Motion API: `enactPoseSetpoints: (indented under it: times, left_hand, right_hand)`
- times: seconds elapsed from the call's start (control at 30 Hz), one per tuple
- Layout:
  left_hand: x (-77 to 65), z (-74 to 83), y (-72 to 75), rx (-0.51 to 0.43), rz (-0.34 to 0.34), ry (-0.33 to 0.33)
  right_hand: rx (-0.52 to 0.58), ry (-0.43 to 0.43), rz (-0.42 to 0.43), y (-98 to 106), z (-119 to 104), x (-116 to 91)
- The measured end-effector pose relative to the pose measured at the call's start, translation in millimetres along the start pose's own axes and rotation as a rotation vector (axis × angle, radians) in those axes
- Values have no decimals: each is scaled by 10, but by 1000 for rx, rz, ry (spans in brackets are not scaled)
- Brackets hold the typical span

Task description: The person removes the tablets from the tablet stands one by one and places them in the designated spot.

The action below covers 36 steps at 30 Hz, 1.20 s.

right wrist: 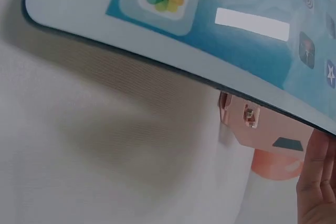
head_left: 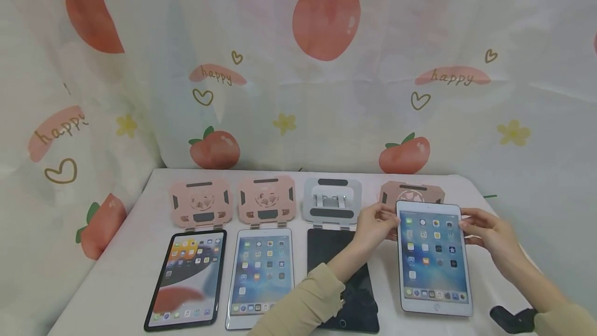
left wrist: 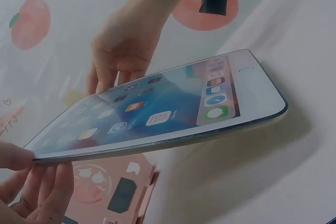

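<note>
A white-framed tablet (head_left: 435, 261) with its screen lit is held up by both hands at the right of the table. My left hand (head_left: 377, 226) pinches its upper left edge, thumb above and fingers beneath in the left wrist view. At the upper right edge, my right hand (head_left: 488, 233) grips the opposite side. The tablet (left wrist: 173, 106) is tilted, with a gap and shadow under its home-button end. Behind its top edge stands a pink folding stand (head_left: 387, 192), partly hidden. Fingers (right wrist: 315, 182) touch the tablet's edge in the right wrist view.
To the left are a black-framed tablet (head_left: 186, 279), a second white tablet (head_left: 261, 268) and a dark-screened tablet (head_left: 326, 253), partly covered by my left sleeve (head_left: 303, 299). Behind them stand two pink stands (head_left: 188, 204) and a pale grey-blue stand (head_left: 308, 191). A printed cloth (head_left: 336, 108) hangs behind.
</note>
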<state>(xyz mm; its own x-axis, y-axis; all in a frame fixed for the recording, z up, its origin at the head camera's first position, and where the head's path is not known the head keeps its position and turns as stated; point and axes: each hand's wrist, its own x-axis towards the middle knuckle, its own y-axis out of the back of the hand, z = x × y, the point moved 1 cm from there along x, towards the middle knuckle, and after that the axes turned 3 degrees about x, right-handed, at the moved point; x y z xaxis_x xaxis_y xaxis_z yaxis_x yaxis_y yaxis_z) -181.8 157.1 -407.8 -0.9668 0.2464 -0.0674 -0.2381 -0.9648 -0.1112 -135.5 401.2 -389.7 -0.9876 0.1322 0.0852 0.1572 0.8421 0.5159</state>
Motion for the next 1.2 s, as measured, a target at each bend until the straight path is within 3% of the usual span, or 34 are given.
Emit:
enactPoseSetpoints:
  times: [0.37, 0.9, 1.1, 1.2]
  left_hand:
    - [-54, -136, -5, -15, -3, 14]
    - [-93, -360, -1, -16, 49, 128]
    - [-85, -431, 11, 35, 65, 148]
    - [-77, -460, 10, 126, 63, 125]
  right_hand:
    - [80, -100, -86, 11, 472, 98]
    - [-38, -231, -152, -154, 251, -82]
    - [-58, -266, -183, -173, 256, -83]
    - [-70, -280, -200, -182, 259, -73]
